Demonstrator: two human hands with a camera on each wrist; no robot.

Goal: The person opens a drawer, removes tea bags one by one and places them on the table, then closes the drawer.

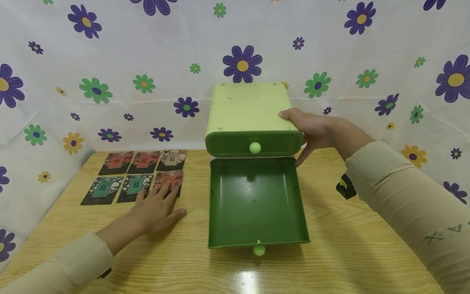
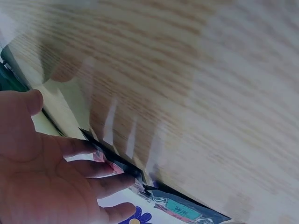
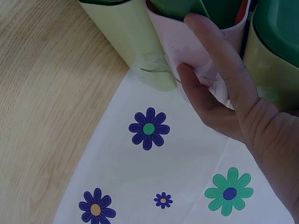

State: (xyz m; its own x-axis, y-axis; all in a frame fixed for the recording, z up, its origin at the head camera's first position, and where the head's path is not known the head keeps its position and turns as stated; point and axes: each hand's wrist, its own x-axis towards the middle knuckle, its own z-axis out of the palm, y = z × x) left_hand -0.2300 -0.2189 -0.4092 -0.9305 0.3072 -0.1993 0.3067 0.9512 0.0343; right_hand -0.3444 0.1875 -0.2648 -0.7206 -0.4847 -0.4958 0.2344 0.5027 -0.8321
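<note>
While five flat, black-edged printed cards (image 1: 100,190) lie leftmost, the left grip (image 1: 158,210), outstretched and clasping nothing, covers part of a red-and-black rectangular card (image 1: 177,176), to which it is the nearer hand; rightward, across the wood-grained surface (image 1: 198,196), lies a glossy dark-green pulled-out drawer (image 1: 257,216), beneath a pale-yellow boxy cabinet (image 1: 253,106), its right side touched by the spread right grip (image 1: 317,128).

Small bright glare on the tabletop (image 1: 247,279), soft shadows, hazy left-wrist view.
</note>
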